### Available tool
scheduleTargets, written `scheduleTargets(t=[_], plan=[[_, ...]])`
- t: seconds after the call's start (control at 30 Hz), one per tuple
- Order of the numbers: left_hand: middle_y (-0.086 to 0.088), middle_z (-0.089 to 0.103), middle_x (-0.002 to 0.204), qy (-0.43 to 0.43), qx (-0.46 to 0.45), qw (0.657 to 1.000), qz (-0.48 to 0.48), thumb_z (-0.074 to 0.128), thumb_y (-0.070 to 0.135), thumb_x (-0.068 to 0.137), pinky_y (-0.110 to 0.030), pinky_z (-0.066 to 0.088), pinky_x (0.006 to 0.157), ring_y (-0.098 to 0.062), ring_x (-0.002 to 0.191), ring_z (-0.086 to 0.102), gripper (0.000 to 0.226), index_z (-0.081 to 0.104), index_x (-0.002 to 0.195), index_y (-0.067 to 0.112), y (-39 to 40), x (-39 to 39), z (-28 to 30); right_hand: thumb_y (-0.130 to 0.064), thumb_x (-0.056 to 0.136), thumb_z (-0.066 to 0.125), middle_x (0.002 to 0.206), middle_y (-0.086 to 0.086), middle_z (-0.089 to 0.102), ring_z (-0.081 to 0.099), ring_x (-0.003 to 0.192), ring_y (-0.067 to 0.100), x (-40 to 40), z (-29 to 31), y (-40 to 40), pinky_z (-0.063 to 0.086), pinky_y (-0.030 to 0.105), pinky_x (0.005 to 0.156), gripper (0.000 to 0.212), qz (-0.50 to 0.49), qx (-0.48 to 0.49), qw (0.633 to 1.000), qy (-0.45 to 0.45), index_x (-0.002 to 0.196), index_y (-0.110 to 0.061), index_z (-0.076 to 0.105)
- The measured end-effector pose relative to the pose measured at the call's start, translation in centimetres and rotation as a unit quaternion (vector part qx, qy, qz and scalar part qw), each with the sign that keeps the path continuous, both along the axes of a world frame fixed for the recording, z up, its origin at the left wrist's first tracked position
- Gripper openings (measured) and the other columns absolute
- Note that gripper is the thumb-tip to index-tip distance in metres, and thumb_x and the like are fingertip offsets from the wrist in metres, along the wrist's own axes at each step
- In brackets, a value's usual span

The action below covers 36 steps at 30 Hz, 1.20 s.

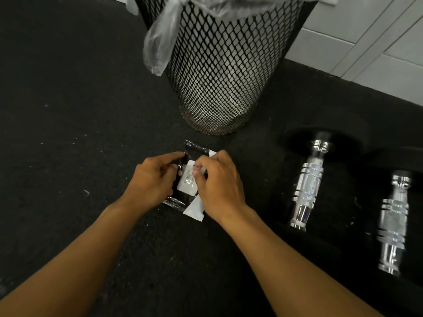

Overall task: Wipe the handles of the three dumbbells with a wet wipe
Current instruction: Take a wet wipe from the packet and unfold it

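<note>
I count two dumbbells, the nearer one [309,179] just right of my right hand [219,186], the other dumbbell [392,223] farther right. One wipe packet [186,179] sits between both hands, one mesh bin [219,72] beyond them.

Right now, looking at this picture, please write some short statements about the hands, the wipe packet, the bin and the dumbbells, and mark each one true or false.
1. Both hands hold the wipe packet. True: the left hand and the right hand grip it together.
2. A wipe is already rubbing a dumbbell handle. False: no hand touches the near dumbbell handle or the far-right dumbbell handle.
3. The mesh bin stands beyond the hands. True.
4. Three dumbbells are visible. False: only two show, both to the right of the hands.
5. The bin has no liner. False: a clear plastic bag hangs over its rim.
</note>
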<state>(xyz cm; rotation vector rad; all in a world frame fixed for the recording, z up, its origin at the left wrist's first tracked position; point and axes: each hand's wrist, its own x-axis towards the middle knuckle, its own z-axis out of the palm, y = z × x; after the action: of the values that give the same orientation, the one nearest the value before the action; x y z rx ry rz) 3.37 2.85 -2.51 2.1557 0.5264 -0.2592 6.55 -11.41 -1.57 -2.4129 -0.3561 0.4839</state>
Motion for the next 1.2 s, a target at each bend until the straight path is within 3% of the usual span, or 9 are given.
scheduleTargets(t=[0.13,0.3,0.53,0.67,0.83,0.9,0.97,1.07,1.2], plan=[[0.000,0.069,0.066,-0.006,0.001,1.000,-0.020,0.059,0.014,0.090,-0.012,0.048,0.054,-0.009,0.052,0.064,0.032,0.061,0.120,0.025,0.2,-0.4,0.6,-0.021,0.088,0.060,0.097,-0.002,0.049,0.052,0.086,0.015,-4.1,0.9,-0.3,0.049,0.030,0.070,0.006,0.022,0.050,0.997,-0.058,0.087,-0.018,0.066],[0.008,0.058,0.074,-0.058,0.121,0.982,-0.132,0.072,0.010,0.079,-0.006,0.042,0.059,0.003,0.059,0.054,0.023,0.072,0.101,0.016,-0.7,-0.4,1.2,-0.020,0.086,0.064,0.112,0.000,0.053,0.054,0.097,0.014,-7.6,-0.1,0.0,0.053,0.030,0.078,0.017,0.056,-0.010,0.998,-0.027,0.102,-0.018,0.068],[-0.010,0.054,0.093,-0.044,0.216,0.954,-0.204,0.069,0.006,0.079,-0.034,0.050,0.064,-0.019,0.069,0.052,0.031,0.067,0.110,0.009,-1.7,-0.6,0.3,-0.019,0.090,0.058,0.128,0.000,0.047,0.048,0.113,0.015,-7.6,0.2,-0.4,0.047,0.032,0.091,0.024,0.061,-0.030,0.998,0.014,0.113,-0.020,0.064],[-0.016,0.054,0.101,-0.023,0.256,0.939,-0.230,0.065,0.005,0.083,-0.034,0.049,0.063,-0.029,0.075,0.060,0.023,0.067,0.105,0.003,-2.5,-0.5,0.5,-0.019,0.094,0.052,0.133,0.001,0.042,0.043,0.118,0.016,-7.5,0.0,-0.6,0.042,0.036,0.098,0.027,0.067,-0.043,0.996,0.045,0.120,-0.019,0.057],[-0.012,0.046,0.118,0.020,0.311,0.916,-0.253,0.059,0.012,0.088,-0.024,0.040,0.071,-0.022,0.094,0.055,0.026,0.056,0.112,0.005,-3.4,-0.3,0.9,-0.009,0.074,0.073,0.098,0.007,0.059,0.058,0.087,0.025,-7.5,-0.5,-0.6,0.055,0.043,0.067,0.018,0.036,-0.016,0.999,0.017,0.089,-0.018,0.070],[-0.012,0.043,0.117,0.006,0.317,0.915,-0.248,0.057,0.011,0.088,-0.023,0.036,0.069,-0.021,0.093,0.051,0.021,0.053,0.108,0.005,-3.8,-0.4,0.8,-0.015,0.084,0.066,0.127,0.004,0.047,0.049,0.110,0.023,-7.3,0.1,-0.4,0.050,0.042,0.087,0.029,0.014,-0.006,0.999,0.051,0.112,-0.022,0.063],[-0.012,0.041,0.117,-0.003,0.316,0.916,-0.245,0.056,0.012,0.089,-0.024,0.038,0.072,-0.020,0.093,0.049,0.020,0.051,0.107,0.005,-4.0,-0.5,0.6,-0.024,0.090,0.057,0.152,-0.006,0.015,0.027,0.131,0.021,-7.0,0.3,-0.8,0.036,0.037,0.105,0.042,-0.004,-0.029,0.994,0.107,0.131,-0.030,0.048],[-0.011,0.040,0.114,0.003,0.278,0.933,-0.227,0.061,0.011,0.087,-0.024,0.042,0.074,-0.019,0.092,0.048,0.025,0.049,0.108,0.005,-3.5,-0.7,0.2,-0.029,0.094,0.049,0.156,-0.005,-0.018,-0.007,0.143,0.022,-6.1,0.4,-0.6,0.017,0.045,0.114,0.026,0.056,-0.067,0.992,0.090,0.118,-0.033,0.058],[-0.009,0.046,0.090,0.010,0.181,0.966,-0.185,0.054,0.006,0.087,-0.021,0.032,0.064,-0.023,0.083,0.051,0.004,0.054,0.086,0.009,-2.3,-0.3,0.6,-0.032,0.095,0.047,0.155,0.002,-0.024,-0.022,0.141,0.022,-5.5,0.4,-0.2,0.012,0.049,0.113,0.019,0.102,-0.111,0.982,0.112,0.107,-0.032,0.062]])
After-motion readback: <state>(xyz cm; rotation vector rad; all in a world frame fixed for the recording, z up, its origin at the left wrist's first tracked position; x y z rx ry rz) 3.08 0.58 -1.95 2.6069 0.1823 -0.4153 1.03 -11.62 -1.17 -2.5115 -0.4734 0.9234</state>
